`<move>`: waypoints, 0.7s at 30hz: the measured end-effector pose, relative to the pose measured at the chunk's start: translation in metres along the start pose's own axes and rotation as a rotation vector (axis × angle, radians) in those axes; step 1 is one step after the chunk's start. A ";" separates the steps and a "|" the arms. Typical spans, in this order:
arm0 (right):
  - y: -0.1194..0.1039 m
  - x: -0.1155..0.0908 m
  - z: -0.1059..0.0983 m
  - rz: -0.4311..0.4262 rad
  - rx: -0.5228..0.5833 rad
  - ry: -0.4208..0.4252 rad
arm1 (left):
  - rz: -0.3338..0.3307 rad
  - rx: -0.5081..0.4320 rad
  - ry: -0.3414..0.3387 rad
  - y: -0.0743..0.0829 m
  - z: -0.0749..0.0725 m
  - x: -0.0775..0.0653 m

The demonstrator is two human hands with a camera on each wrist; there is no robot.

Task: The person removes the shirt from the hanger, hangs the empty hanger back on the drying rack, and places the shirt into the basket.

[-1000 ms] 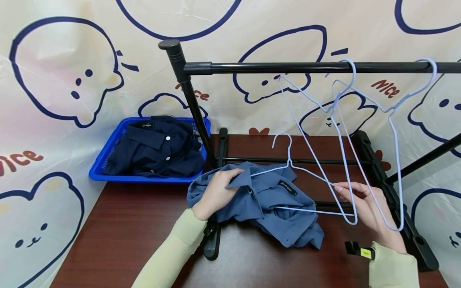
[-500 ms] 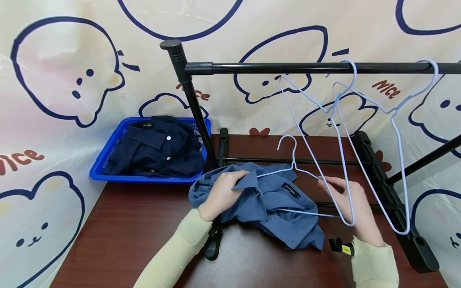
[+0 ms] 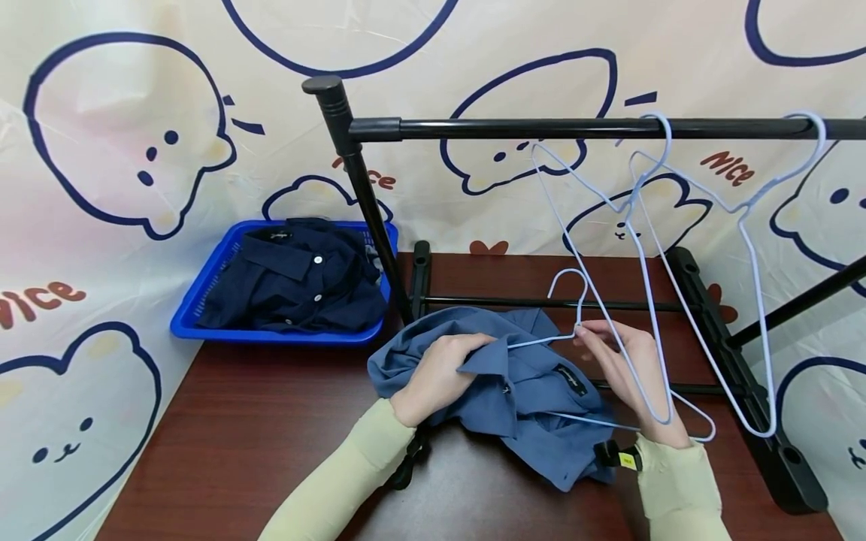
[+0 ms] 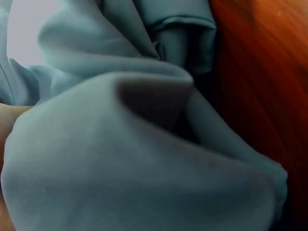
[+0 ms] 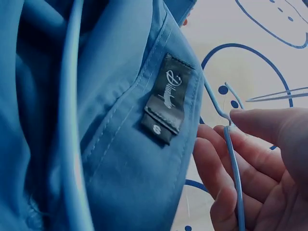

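A crumpled blue-grey shirt (image 3: 487, 376) lies over the table, its black neck label (image 5: 168, 96) showing in the right wrist view. My left hand (image 3: 443, 376) grips the shirt near the collar, with cloth covering some of the fingers. A light blue hanger (image 3: 540, 343) runs partly inside the shirt; its left shoulder is hidden under the cloth and its hook stands up. My right hand (image 3: 625, 361) pinches this hanger at the neck just below the hook, thumb against fingers. In the left wrist view, folds of the shirt (image 4: 120, 159) fill most of the picture.
Two light blue hangers (image 3: 646, 278) (image 3: 756, 278) hang from the black rack bar (image 3: 514, 129), the nearer one passing in front of my right hand. A blue basket (image 3: 186, 319) holding a dark navy shirt (image 3: 291, 278) stands at left. Black rack feet (image 3: 751, 406) rest on the brown table (image 3: 203, 451).
My right hand has moved left along the hanger to its neck. The hanger has slid right with its hook lower, and my left hand and the shirt have shifted slightly right.
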State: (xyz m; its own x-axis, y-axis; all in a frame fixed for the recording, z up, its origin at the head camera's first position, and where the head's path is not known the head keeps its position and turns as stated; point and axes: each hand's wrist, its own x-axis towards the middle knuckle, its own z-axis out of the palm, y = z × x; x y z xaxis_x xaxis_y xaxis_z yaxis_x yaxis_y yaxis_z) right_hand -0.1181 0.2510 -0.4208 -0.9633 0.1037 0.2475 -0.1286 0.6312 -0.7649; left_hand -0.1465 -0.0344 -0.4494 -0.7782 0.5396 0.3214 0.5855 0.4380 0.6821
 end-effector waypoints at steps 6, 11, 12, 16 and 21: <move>-0.006 0.003 0.000 0.022 0.047 -0.035 | 0.038 0.002 -0.011 0.001 0.000 0.000; -0.013 0.002 -0.004 0.006 0.067 -0.072 | 0.054 -0.001 -0.024 0.000 0.000 0.001; -0.014 0.002 -0.006 0.005 0.064 -0.076 | 0.051 -0.009 -0.029 0.000 -0.001 0.001; -0.015 0.002 -0.010 0.017 0.051 -0.086 | 0.030 -0.021 -0.051 0.000 -0.005 0.000; 0.001 0.002 -0.021 0.095 0.066 -0.070 | 0.008 0.021 -0.051 -0.003 -0.011 -0.001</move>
State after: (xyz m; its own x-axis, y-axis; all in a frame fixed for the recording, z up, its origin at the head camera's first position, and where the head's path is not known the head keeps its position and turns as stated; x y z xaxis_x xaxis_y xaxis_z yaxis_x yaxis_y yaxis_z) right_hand -0.1148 0.2682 -0.4083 -0.9857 0.1049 0.1319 -0.0493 0.5688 -0.8210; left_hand -0.1502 -0.0438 -0.4447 -0.7609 0.5790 0.2928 0.5969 0.4479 0.6656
